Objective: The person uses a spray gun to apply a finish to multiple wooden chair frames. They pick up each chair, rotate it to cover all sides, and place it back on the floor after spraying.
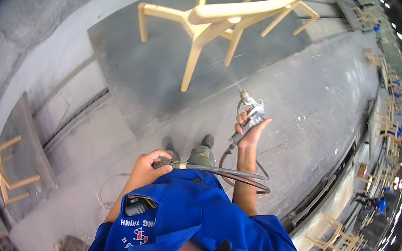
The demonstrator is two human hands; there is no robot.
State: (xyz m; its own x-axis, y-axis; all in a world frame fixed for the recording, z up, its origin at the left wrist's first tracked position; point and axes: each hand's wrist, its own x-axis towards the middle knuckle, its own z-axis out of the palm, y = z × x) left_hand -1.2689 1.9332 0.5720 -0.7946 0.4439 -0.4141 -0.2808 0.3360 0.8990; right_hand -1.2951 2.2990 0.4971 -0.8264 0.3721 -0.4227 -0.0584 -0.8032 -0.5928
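Observation:
My right hand (254,133) is wrapped round the handle of a metal spray gun (252,107), held out in front of me. A thin pale mist leaves its nozzle toward a bare wooden chair frame (201,35) with a curved backrest. The gun does not touch the chair. Close to my waist, my left hand (146,170) is closed round the end of a dark hose (210,169) by a brass-coloured fitting. A brown hose (249,183) loops from the gun's handle past my right forearm.
Under the chair lies a dark grey board (137,75). Another wooden chair frame (0,167) rests on a panel at the left. A ledge (329,204) with several chair frames runs along the right, where a person in blue (381,205) is visible. Thin hose lies on the floor.

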